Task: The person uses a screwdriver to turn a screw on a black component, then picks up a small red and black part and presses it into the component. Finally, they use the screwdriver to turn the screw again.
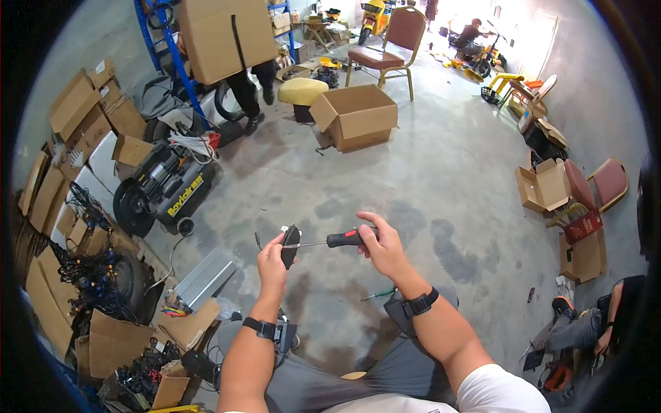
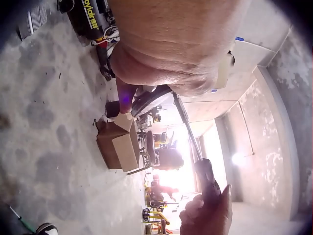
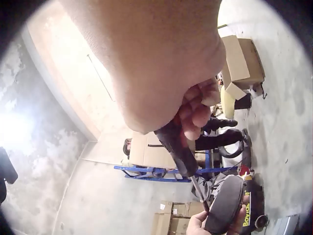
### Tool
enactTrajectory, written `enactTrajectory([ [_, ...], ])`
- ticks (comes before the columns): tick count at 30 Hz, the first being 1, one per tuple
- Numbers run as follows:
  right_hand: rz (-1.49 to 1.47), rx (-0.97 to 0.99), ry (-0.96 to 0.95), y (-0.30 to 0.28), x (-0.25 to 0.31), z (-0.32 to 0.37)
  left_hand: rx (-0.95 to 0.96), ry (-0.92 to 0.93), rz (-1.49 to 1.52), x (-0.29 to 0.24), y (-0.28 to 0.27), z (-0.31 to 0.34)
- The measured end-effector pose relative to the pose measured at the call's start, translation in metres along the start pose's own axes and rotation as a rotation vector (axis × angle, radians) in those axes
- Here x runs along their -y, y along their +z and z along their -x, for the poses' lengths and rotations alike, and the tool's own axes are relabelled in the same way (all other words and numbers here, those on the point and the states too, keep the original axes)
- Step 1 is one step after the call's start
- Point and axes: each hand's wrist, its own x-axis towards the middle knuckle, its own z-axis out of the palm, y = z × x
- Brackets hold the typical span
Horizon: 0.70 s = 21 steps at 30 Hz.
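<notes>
My left hand [image 1: 273, 267] holds up a flat, dark oval part [image 1: 292, 242] by its edges, in front of my lap. In the right wrist view the broad grey-black face of the oval part [image 3: 227, 199] shows, with fingers on both sides. My right hand [image 1: 385, 249] grips a screwdriver [image 1: 343, 238] with a black and red handle. Its metal shaft points left, and the tip meets the oval part near the left fingers. The left wrist view shows the screwdriver handle [image 2: 209, 180] in the right fist, while the left palm hides most of the oval part.
A green-handled screwdriver [image 1: 380, 294] lies on the floor by my right knee. To the left stand an air compressor [image 1: 182, 189], a silver metal case [image 1: 206, 279] and cartons of wiring. Ahead are an open carton [image 1: 358, 117] and a person carrying a large box [image 1: 227, 41]. Another person sits at lower right.
</notes>
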Motion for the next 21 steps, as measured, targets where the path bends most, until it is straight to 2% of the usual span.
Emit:
enactTrajectory([
  [1, 0.001, -0.003, 0.002, 0.002, -0.002, 0.001, 0.003, -0.002, 0.001, 0.0, -0.001, 0.0],
  [3, -0.046, -0.141, -0.404, 0.014, -0.007, 0.002, -0.002, -0.014, -0.007, 0.001, -0.001, -0.002],
  [4, -0.044, -0.14, -0.395, 0.019, -0.007, 0.003, -0.002, -0.023, -0.006, 0.002, -0.002, 0.0],
  [6, -0.065, -0.172, -0.542, 0.022, -0.004, 0.002, -0.017, -0.004, 0.002, 0.0, 0.0, -0.001],
  [7, -0.061, -0.178, -0.537, 0.02, -0.002, 0.004, -0.021, -0.03, 0.033, -0.004, 0.002, 0.001],
  [9, 0.026, -0.178, -0.283, 0.015, 0.001, 0.006, -0.018, -0.024, 0.016, -0.001, 0.001, 0.0],
  [10, 0.03, -0.184, -0.282, 0.012, -0.001, 0.005, -0.02, -0.014, -0.005, 0.001, 0.0, 0.0],
  [12, -0.017, -0.06, -0.123, 0.005, -0.005, 0.0, -0.015, -0.016, -0.001, 0.003, -0.001, -0.001],
  [16, 0.134, -0.181, -0.213, 0.014, -0.001, 0.005, -0.013, -0.03, -0.001, 0.002, 0.0, -0.001],
  [18, -0.115, -0.225, -0.538, 0.026, 0.0, 0.003, -0.013, -0.023, 0.003, 0.001, 0.002, 0.001],
  [21, -0.144, -0.141, -0.507, 0.022, -0.001, 0.004, -0.013, -0.018, 0.005, 0.002, 0.001, 0.0],
])
